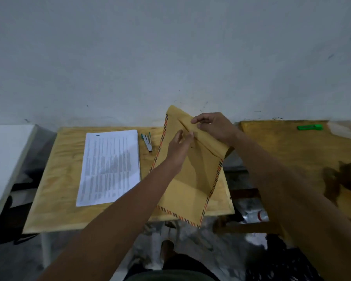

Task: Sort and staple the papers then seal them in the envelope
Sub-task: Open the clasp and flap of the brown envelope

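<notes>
Head view: stapler (147,141) beside papers (109,167)

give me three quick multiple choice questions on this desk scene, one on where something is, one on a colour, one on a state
1. Where does the stapler lie?
A. between the papers and the envelope
B. on the papers
C. inside the envelope

2. What colour is the object on the right table?
A. red
B. green
C. blue

3. What is the envelope's state?
A. lying flat, untouched
B. held at its flap end by both hands
C. torn in half

Answers: 1 A, it sits between the papers and the envelope. 2 B, bright green. 3 B, the left hand and right hand pinch its top.
</notes>
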